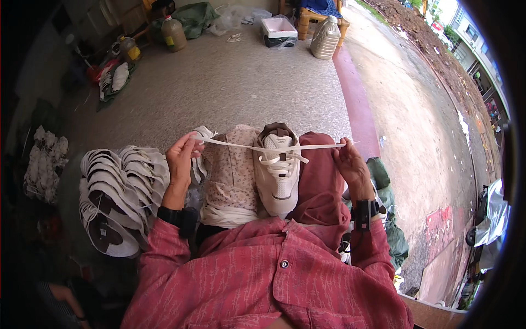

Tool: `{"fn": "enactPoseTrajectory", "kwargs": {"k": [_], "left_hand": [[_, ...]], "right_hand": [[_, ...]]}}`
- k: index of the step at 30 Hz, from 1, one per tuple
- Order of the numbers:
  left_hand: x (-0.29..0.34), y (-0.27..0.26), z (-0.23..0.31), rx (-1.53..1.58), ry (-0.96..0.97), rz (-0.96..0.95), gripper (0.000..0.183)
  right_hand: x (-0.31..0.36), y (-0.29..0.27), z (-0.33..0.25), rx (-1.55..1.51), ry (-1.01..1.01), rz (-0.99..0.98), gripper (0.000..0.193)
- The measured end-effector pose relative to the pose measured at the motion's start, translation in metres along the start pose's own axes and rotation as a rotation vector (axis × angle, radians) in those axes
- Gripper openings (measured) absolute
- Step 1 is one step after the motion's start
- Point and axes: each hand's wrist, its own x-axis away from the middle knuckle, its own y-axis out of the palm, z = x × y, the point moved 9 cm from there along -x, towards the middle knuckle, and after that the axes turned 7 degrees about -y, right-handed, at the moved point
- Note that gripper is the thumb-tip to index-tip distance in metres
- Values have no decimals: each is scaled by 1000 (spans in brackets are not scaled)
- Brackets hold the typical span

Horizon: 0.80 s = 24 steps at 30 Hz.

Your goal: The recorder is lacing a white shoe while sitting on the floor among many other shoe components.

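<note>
A white and beige sneaker (274, 189) rests between my thighs, its toe toward me and its dark-lined opening facing away. White shoelace (230, 145) runs through its eyelets, and the two lace ends stretch out sideways over the tongue, crossing or looping there. My left hand (183, 159) pinches one end, left of the shoe. To the right, my right hand (350, 164) pinches the other end between thumb and fingers. Under the left stretch of lace lies a floral cloth (233, 170) on my leg, with a bundle of white laces (230, 215) across it.
Stacked whitish shoe uppers (118, 192) stand left of me, with a heap of white laces (45, 164) beyond. Dark green sacking (389, 219) lies by my right arm. Farther off are plastic jugs (326, 41), a lined box (279, 30) and a wooden chair (342, 24).
</note>
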Motion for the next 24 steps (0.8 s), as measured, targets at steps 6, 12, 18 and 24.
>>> {"fn": "enactPoseTrajectory", "kwargs": {"k": [6,12,18,24], "left_hand": [[-9,22,1,733,-144,-180,35],[-25,9,-16,936,-203,-133,29],[-21,26,-13,1091,-373,-291,28],[-1,41,26,677,-196,-507,28]], "right_hand": [[-9,29,2,-115,-30,-181,20],[45,96,8,936,-198,-421,21],[53,103,25,1097,-128,-619,27],[54,113,30,1140,-128,-685,24]]}}
